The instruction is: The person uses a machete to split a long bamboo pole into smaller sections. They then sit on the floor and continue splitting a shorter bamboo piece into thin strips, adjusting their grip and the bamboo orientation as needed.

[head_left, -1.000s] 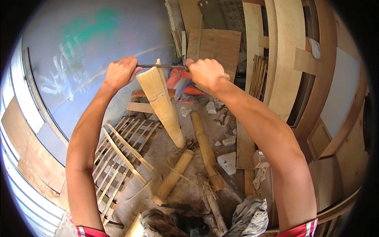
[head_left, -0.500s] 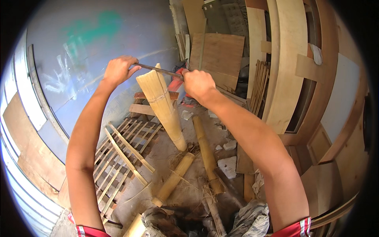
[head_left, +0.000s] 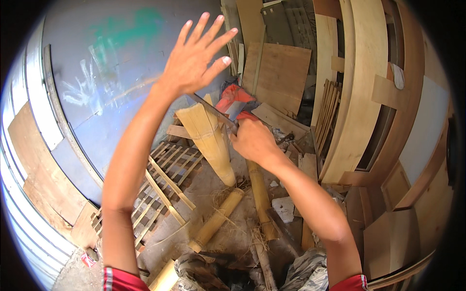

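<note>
A thick, pale yellow bamboo pole [head_left: 208, 140] stands upright in front of me, leaning slightly left, with a split running down from its top. Across that top lies a long dark knife [head_left: 213, 110], its blade at the split. My right hand [head_left: 255, 140] is closed around the knife's near end, just right of the bamboo. Above the far end of the blade, my left hand [head_left: 194, 63] is raised with fingers spread and nothing in it. Whether its wrist touches the blade tip cannot be made out.
Cut bamboo lengths [head_left: 217, 220] and stringy shavings lie on the floor by my camouflage-trousered legs [head_left: 310, 271]. A slatted wooden frame [head_left: 170, 172] is at left. Boards [head_left: 276, 72] lean at the back, near red-orange cloth [head_left: 235, 97]. Wooden panels [head_left: 357, 97] line the right.
My left hand has let go of the knife's far end and risen with its fingers spread. My right hand, still gripping the knife, is lower, and the blade slopes down more steeply to the right.
</note>
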`<state>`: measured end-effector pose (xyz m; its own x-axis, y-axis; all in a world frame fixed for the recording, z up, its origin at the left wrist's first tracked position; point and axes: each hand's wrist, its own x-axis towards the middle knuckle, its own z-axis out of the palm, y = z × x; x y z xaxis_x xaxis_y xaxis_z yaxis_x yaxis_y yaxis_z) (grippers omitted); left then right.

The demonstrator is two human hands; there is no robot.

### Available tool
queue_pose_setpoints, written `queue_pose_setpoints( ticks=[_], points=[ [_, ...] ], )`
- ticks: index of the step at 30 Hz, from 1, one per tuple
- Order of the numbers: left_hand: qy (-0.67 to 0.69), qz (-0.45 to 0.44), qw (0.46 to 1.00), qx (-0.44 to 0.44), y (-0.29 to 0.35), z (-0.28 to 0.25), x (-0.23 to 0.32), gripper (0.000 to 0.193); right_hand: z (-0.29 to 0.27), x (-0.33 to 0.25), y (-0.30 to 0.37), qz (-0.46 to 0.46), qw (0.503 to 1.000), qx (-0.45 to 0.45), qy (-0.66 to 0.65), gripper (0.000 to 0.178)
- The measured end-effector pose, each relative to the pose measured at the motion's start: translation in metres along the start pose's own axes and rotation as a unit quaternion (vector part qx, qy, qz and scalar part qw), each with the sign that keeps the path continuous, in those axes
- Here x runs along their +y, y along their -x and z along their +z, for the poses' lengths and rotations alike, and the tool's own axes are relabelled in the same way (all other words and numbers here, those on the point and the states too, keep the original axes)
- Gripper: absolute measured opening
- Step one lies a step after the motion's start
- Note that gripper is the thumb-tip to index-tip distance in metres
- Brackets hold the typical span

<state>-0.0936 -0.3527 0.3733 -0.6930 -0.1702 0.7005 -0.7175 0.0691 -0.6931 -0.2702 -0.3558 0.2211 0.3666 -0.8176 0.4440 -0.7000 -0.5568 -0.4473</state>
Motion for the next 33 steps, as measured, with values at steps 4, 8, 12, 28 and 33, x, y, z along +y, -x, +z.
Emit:
queue_pose_setpoints(
  ticks=[4,8,12,28,33],
  points=[
    [0.194,-0.136,0.96,-0.152,0.063,0.081,-0.003,0.064,0.036,0.004,0.013,0.018,0.999,0.031,-0.009,0.034],
    [0.51,-0.266,0.787,-0.224,0.055,0.058,-0.035,0.062,0.042,0.001,0.013,0.001,1.0,0.02,-0.01,0.035],
    [0.314,-0.176,0.886,-0.293,0.09,0.029,-0.063,0.051,0.034,0.008,0.019,0.01,1.0,0.011,-0.011,0.036],
    [0.115,0.078,0.983,-0.117,0.111,0.052,-0.034,0.02,0.004,0.055,-0.016,-0.072,0.978,0.114,0.16,0.032],
    [0.072,0.032,0.996,-0.042,0.12,0.079,-0.035,0.019,-0.01,0.06,-0.059,-0.118,0.965,0.111,0.208,0.022]
  ],
)
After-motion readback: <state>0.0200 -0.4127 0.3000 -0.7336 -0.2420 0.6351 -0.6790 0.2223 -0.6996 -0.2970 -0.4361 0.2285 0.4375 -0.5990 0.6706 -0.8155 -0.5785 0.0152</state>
